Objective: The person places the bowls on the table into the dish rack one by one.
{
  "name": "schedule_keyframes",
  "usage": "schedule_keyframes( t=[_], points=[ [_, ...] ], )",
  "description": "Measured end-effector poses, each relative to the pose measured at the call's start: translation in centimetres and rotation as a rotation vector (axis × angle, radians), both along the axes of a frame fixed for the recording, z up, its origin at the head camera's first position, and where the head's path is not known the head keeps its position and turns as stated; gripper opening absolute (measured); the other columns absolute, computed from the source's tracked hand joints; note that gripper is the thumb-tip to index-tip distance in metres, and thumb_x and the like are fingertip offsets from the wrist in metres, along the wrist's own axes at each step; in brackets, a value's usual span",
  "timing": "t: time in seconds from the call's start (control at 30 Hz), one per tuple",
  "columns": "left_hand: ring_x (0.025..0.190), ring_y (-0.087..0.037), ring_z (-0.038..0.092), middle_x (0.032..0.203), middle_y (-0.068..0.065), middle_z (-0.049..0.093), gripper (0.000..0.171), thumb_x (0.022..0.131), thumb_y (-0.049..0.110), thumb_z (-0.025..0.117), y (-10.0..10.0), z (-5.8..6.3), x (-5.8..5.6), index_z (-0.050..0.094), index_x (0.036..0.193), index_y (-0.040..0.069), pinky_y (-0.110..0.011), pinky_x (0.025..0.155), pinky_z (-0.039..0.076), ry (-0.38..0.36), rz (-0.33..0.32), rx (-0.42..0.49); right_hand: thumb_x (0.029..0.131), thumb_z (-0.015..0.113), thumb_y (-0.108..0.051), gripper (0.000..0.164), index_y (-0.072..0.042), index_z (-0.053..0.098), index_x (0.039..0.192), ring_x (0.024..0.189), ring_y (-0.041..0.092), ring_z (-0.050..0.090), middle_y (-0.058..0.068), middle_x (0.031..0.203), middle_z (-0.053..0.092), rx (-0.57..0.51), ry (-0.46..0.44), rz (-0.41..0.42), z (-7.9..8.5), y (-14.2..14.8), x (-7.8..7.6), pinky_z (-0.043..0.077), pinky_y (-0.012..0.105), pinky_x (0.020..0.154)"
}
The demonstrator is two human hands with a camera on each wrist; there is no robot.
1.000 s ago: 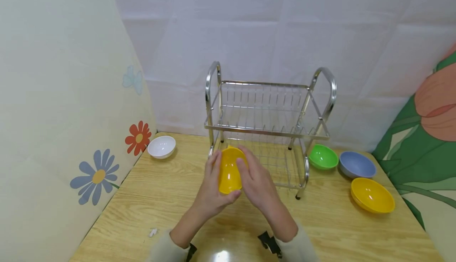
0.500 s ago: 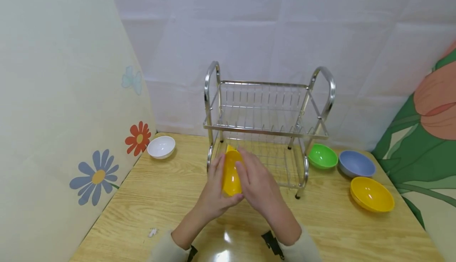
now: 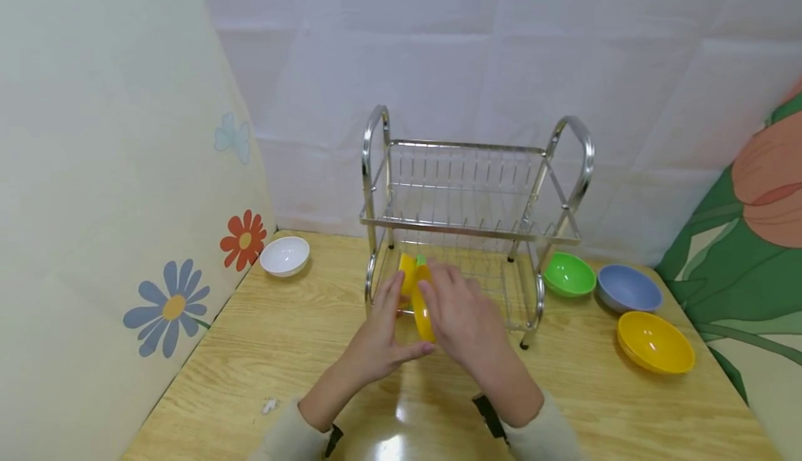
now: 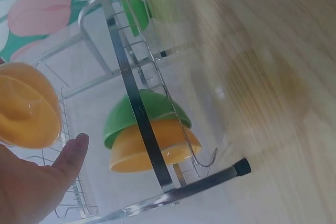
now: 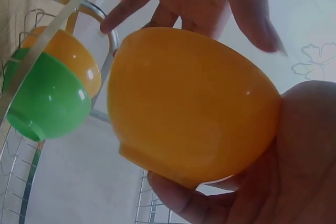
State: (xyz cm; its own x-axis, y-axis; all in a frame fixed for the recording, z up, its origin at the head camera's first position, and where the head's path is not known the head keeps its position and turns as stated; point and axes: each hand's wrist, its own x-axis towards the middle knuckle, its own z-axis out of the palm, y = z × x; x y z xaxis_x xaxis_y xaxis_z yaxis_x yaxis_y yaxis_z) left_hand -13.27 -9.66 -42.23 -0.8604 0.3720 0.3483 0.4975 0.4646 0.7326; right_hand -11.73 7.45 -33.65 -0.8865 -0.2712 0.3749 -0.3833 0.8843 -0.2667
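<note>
A yellow bowl (image 3: 423, 311) is turned on its side, nearly edge-on in the head view, in front of the rack's lower tier. My right hand (image 3: 466, 315) grips it; in the right wrist view the fingers curl round its base. My left hand (image 3: 376, 339) is spread beside the bowl's left side, thumb straight below it. Behind them, a second yellow bowl (image 4: 152, 148) and a green bowl (image 4: 149, 108) stand on edge, one against the other, in the lower tier of the metal dish rack (image 3: 470, 228). My right fingers partly hide them in the head view.
The rack's upper tier (image 3: 460, 189) rises above my hands. A white bowl (image 3: 285, 256) sits at the back left. To the right of the rack are a green bowl (image 3: 569, 275), a blue bowl (image 3: 628, 289) and a larger yellow bowl (image 3: 655, 342).
The yellow bowl has turned from facing me to nearly edge-on and shifted slightly right with my right hand. My left fingers have come away from it, and the bowls behind now show.
</note>
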Motion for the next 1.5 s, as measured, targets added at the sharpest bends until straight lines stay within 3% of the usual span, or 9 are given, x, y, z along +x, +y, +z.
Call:
schedule_keyframes(
  t=[0.17,0.27,0.4,0.53,0.73,0.87,1.0,1.17,1.5],
  points=[
    [0.128,-0.034,0.053,0.167,-0.007,0.015,0.12,0.079,0.049,0.084,-0.9,0.5,0.0,0.007,0.164,0.012,-0.045,0.1,0.054,-0.004,0.031,-0.042,0.11,0.035,-0.041,0.05,-0.01,0.047,0.148,0.096,0.04,0.068,0.018,0.132,0.063,0.032,-0.029,-0.025,0.5,0.4,-0.2,0.06,0.048,0.066],
    [0.128,-0.036,0.053,0.168,-0.004,0.014,0.12,0.079,0.052,0.083,-1.6,0.6,-0.1,0.005,0.165,0.019,-0.045,0.098,0.054,-0.002,0.055,-0.079,0.11,0.034,-0.041,0.05,-0.01,0.048,0.147,0.091,0.038,0.068,0.018,0.127,0.065,0.042,-0.041,-0.025,0.6,0.6,-0.3,0.06,0.045,0.065],
    [0.129,-0.036,0.052,0.167,-0.007,0.015,0.12,0.079,0.048,0.085,-2.8,0.7,-0.5,0.003,0.164,0.025,-0.048,0.097,0.055,0.021,0.075,-0.104,0.11,0.03,-0.044,0.051,-0.012,0.049,0.144,0.086,0.035,0.066,0.016,0.122,0.066,0.051,-0.078,-0.042,0.8,0.8,-0.6,0.057,0.041,0.061],
    [0.134,-0.038,0.047,0.166,-0.01,0.018,0.117,0.08,0.046,0.085,-4.1,0.8,-1.1,0.008,0.164,0.021,-0.053,0.103,0.05,0.059,0.1,-0.123,0.11,0.028,-0.044,0.051,-0.012,0.049,0.144,0.084,0.035,0.065,0.017,0.121,0.065,0.055,-0.106,-0.058,1.0,0.9,-0.9,0.056,0.042,0.06],
    [0.144,-0.037,0.036,0.164,-0.014,0.022,0.107,0.083,0.048,0.081,-5.9,1.0,-1.7,0.018,0.162,0.011,-0.058,0.108,0.044,0.132,0.146,-0.178,0.11,0.025,-0.048,0.056,-0.012,0.044,0.149,0.101,0.043,0.065,0.02,0.133,0.061,0.042,-0.167,-0.087,1.0,1.2,-1.4,0.058,0.054,0.074],
    [0.145,-0.036,0.033,0.162,-0.016,0.026,0.1,0.085,0.044,0.081,-6.8,1.1,-2.0,0.025,0.16,0.01,-0.057,0.109,0.044,0.156,0.16,-0.204,0.109,0.023,-0.049,0.06,-0.011,0.042,0.151,0.103,0.043,0.064,0.021,0.135,0.059,0.032,-0.187,-0.096,1.0,1.5,-1.8,0.058,0.056,0.076],
    [0.144,-0.037,0.035,0.161,-0.015,0.029,0.095,0.085,0.042,0.081,-7.9,1.2,-2.2,0.032,0.157,0.007,-0.058,0.107,0.045,0.156,0.174,-0.224,0.11,0.024,-0.048,0.059,-0.009,0.042,0.15,0.101,0.042,0.065,0.023,0.132,0.06,0.035,-0.191,-0.099,1.1,1.9,-2.1,0.059,0.054,0.075],
    [0.142,-0.038,0.037,0.159,-0.017,0.032,0.09,0.086,0.041,0.081,-9.2,1.0,-2.9,0.036,0.155,0.005,-0.059,0.108,0.044,0.179,0.2,-0.249,0.11,0.023,-0.048,0.06,-0.008,0.042,0.15,0.11,0.045,0.062,0.024,0.137,0.058,0.019,-0.224,-0.106,1.1,2.3,-2.6,0.056,0.059,0.084],
    [0.139,-0.043,0.036,0.154,-0.022,0.035,0.08,0.089,0.036,0.078,-11.9,0.6,-4.4,0.04,0.151,0.002,-0.064,0.106,0.042,0.174,0.243,-0.236,0.11,0.022,-0.048,0.061,-0.008,0.04,0.152,0.114,0.05,0.06,0.026,0.143,0.053,0.019,-0.266,-0.128,0.7,3.2,-3.9,0.055,0.061,0.086]
  ],
)
